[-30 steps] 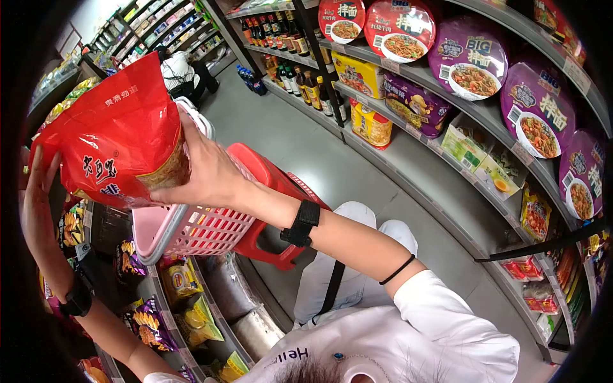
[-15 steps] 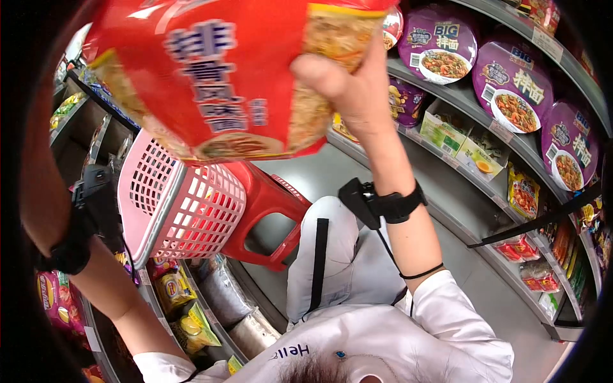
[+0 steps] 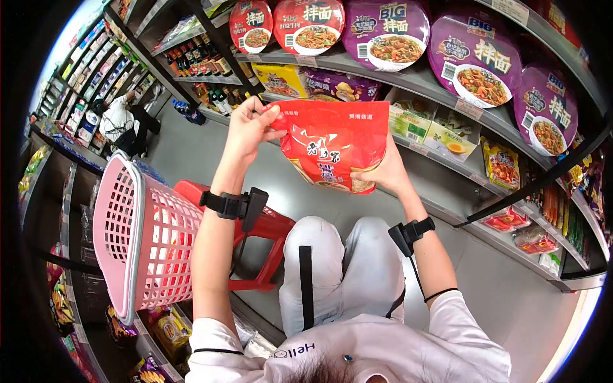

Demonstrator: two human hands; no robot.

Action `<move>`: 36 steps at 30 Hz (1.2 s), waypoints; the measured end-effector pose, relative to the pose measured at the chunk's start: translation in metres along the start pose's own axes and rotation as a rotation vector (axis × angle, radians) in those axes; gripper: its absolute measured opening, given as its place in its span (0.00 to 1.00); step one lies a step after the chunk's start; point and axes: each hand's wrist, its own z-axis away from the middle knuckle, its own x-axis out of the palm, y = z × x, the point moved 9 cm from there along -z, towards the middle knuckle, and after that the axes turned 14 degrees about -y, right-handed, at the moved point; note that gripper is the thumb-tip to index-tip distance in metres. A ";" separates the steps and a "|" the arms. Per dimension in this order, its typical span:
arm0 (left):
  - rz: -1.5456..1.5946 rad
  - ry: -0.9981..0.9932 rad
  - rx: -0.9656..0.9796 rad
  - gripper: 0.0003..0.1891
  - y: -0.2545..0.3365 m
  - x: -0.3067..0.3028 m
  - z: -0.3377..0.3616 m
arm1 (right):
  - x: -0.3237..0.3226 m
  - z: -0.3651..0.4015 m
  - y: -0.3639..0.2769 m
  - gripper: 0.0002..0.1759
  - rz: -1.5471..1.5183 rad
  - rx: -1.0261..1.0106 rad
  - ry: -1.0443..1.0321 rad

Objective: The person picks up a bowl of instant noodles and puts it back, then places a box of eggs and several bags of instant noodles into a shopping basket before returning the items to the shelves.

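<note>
A red packet of instant noodles (image 3: 329, 140) with Chinese lettering hangs in front of me between both hands. My left hand (image 3: 249, 131) pinches its upper left corner. Around the lower right side of the packet my right hand (image 3: 387, 169) is closed, the thumb lying on the front face; its other fingers are hidden behind. Beyond the packet's left part are a yellow box (image 3: 279, 80) and purple packs (image 3: 341, 86) on the shelf.
A pink plastic basket (image 3: 169, 236) stands on a red stool (image 3: 265, 246) at my left. Shelves hold purple noodle bowls (image 3: 476, 64), red noodle bowls (image 3: 310, 29) and green boxes (image 3: 450, 137). Further off at the left, a person (image 3: 121, 121) is low beside the shelves.
The noodle packet has moved farther from the camera, and its upper edge now shows. My left hand has come up from the left onto its corner. The view has shifted, revealing the far aisle.
</note>
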 end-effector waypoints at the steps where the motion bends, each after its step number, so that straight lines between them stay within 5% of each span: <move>1: 0.002 0.023 -0.049 0.14 -0.025 -0.006 -0.006 | 0.001 0.005 0.014 0.54 0.039 0.017 0.018; 7: -0.204 0.128 -0.362 0.15 -0.155 -0.036 -0.034 | 0.008 0.023 0.058 0.54 0.169 0.102 0.030; 13: -0.181 -0.192 -0.626 0.19 -0.248 -0.015 -0.027 | 0.020 0.039 0.109 0.52 0.171 0.176 -0.026; 18: -0.167 -0.165 -0.545 0.14 -0.252 -0.009 -0.045 | 0.020 0.035 0.141 0.52 0.075 0.284 -0.018; 23: -0.214 -0.062 -0.304 0.16 -0.326 -0.033 -0.118 | 0.010 0.029 0.178 0.54 -0.109 0.310 0.056; 27: -0.598 -0.017 -0.514 0.18 -0.281 -0.006 -0.133 | 0.000 0.032 0.222 0.56 -0.198 0.364 0.139; 31: -0.680 0.051 -0.529 0.15 -0.308 0.001 -0.158 | 0.000 0.045 0.273 0.53 -0.387 0.386 0.208; 36: -0.247 0.001 -0.498 0.11 -0.339 0.009 -0.179 | -0.009 0.038 0.283 0.48 -0.593 0.398 0.332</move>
